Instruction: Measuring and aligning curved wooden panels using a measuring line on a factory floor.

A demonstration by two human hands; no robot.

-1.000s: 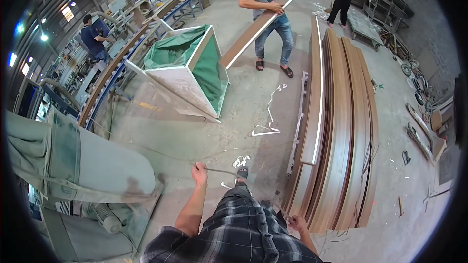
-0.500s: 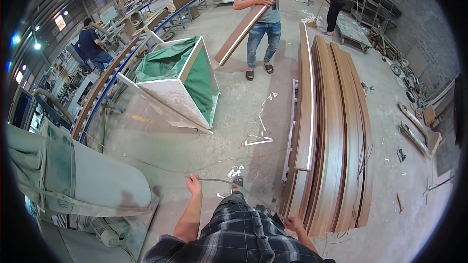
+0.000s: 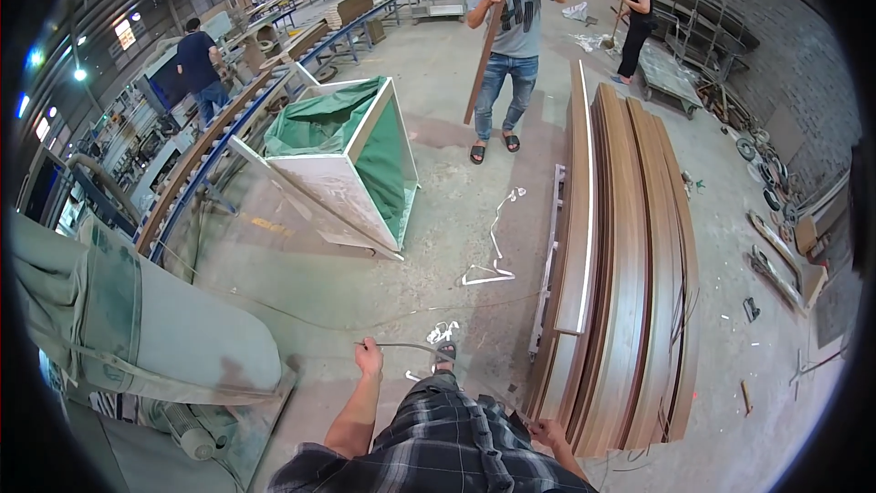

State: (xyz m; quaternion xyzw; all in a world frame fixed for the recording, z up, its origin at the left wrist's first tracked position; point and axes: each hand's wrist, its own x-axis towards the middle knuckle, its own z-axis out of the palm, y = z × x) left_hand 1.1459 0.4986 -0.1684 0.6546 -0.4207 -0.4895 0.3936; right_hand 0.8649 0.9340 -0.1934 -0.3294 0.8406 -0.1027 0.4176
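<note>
Fingers [image 3: 367,353] of the left hand [image 3: 369,361], lower centre of the frame, curled narrow around a thin grey strip [image 3: 406,345] that arcs right toward the foot [image 3: 444,353]. Best kept pinched firm and low, strip fed clear of the shoe. Further right, at the lower edge, right hand [image 3: 550,434] resting at the near end of the long brown boards [image 3: 630,265] stacked on the floor [image 3: 438,128]; fingers part hidden, spread not clear. Worth steadying the stack's end before lifting, minding the person [image 3: 513,27] holding a plank [image 3: 488,36] upright, upper centre.
</note>
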